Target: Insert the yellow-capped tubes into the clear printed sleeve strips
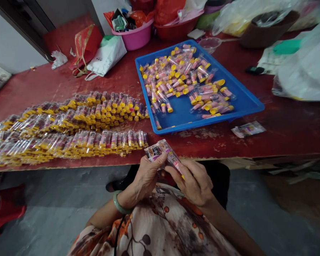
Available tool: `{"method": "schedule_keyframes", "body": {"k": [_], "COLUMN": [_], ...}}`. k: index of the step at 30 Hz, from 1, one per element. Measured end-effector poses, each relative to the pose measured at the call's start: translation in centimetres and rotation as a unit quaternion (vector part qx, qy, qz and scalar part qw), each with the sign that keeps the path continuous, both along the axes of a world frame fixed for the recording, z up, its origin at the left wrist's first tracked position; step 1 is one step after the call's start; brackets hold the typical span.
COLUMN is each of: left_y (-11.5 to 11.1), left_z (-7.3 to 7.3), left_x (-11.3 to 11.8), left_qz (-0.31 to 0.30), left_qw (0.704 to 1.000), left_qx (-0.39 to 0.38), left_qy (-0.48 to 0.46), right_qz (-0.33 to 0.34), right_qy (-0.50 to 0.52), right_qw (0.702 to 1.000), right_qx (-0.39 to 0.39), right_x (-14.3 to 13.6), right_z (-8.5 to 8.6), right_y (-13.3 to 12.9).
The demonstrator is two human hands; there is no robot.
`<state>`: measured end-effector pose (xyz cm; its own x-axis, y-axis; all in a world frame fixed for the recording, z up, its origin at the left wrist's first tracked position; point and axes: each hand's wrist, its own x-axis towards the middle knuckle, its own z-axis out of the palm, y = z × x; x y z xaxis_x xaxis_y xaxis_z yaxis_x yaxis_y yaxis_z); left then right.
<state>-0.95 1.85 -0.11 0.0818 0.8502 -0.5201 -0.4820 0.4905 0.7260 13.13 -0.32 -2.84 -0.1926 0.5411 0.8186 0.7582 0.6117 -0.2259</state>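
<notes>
Lower centre of frame, left hand (147, 175) is pinching small printed packets (153, 152) under its thumb, while right hand's (196, 180) closed fingers are gripping a slim, pinkish, yellow-ended tube (175, 162).

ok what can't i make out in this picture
- Print on the packets in the left hand: head view, too small and blurred
- Lower part of the tube in the right hand: head view, partly behind the fingers
- Far left of the stacked tubes: head view, cut off by the left edge
- Rest of the red stool: head view, same edge
</notes>
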Motion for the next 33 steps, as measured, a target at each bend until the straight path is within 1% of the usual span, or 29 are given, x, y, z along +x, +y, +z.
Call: {"method": "schedule_keyframes", "body": {"k": [1,2,3,5,6,7,9,12,14,16,18,20,23,25,30,33], "left_y": [0.0,0.0,0.1,0.2,0.3,0.3,0.3,-0.1,-0.5,-0.8,-1.0,-1.1,-1.0,-0.9,-0.6,-0.6], "left_z": [0.1,0.1,0.2,0.4,0.5,0.5,0.6,0.5,0.5,0.5,0.5,0.6,0.7,0.8,0.8,0.6], "left_x": [-0.1,-0.2,-0.4,-0.6,-0.8,-0.8,-0.8,-0.5,-0.3,-0.2,-0.3,-0.4,-0.4,-0.4,-0.4,-0.5], "left_qz": [-0.002,-0.008,-0.016,-0.028,-0.028,-0.028,-0.04,-0.066,-0.077,-0.095,-0.111,-0.114,-0.117,-0.116,-0.107,-0.122], "left_qw": [1.0,1.0,1.0,0.999,0.999,0.999,0.998,0.997,0.996,0.995,0.993,0.992,0.992,0.992,0.993,0.991], "left_qx": [0.002,0.005,0.009,0.017,0.022,0.027,0.028,0.002,-0.014,-0.019,-0.014,-0.009,-0.004,-0.003,0.005,0.022], "left_qy": [-0.005,-0.01,-0.017,-0.027,-0.03,-0.032,-0.034,-0.042,-0.041,-0.038,-0.038,-0.043,-0.053,-0.054,-0.043,-0.042], "right_qz": [0.015,0.038,0.069,0.129,0.146,0.153,0.143,0.104,0.074,0.061,0.068,0.08,0.079,0.078,0.116,0.089], "right_qy": [0.016,0.041,0.068,0.105,0.115,0.123,0.145,0.181,0.195,0.214,0.239,0.26,0.269,0.263,0.23,0.23], "right_qw": [1.0,0.997,0.991,0.968,0.959,0.955,0.957,0.964,0.966,0.962,0.953,0.944,0.938,0.94,0.948,0.957], "right_qx": [-0.016,-0.05,-0.097,-0.187,-0.214,-0.224,-0.206,-0.165,-0.155,-0.16,-0.174,-0.189,-0.203,-0.201,-0.188,-0.153], "right_x": [0.1,0.2,0.4,0.9,1.1,1.3,1.4,1.2,0.9,0.8,0.7,0.7,0.6,0.5,0.5,0.3], "right_z": [0.2,0.4,0.6,1.1,1.3,1.4,1.4,1.3,1.4,1.6,1.6,1.3,0.9,0.9,1.7,1.6], "right_y": [0.1,0.1,0.1,-0.2,-0.4,-0.6,-0.8,-0.6,-0.3,0.1,0.3,0.4,0.3,0.1,-0.4,-0.6]}}
